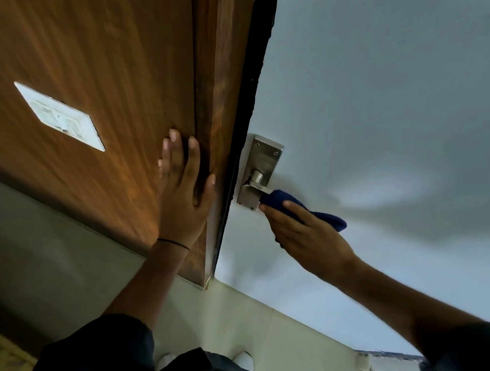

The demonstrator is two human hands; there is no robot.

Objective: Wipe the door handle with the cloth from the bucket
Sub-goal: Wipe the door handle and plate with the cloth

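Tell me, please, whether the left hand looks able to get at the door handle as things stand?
Probably yes: the left hand lies flat on the wooden panel beside the door handle, nothing between them, though the right hand and blue cloth already cover the lever.

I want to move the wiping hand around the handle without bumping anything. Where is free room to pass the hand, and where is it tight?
Free: the bare pale door face above and right of the silver metal lever handle. Also free below the right hand, down to the floor edge. Tight: left of the handle's plate, the dark door edge and the left hand on the brown wooden frame. The folded blue cloth covers the lever.
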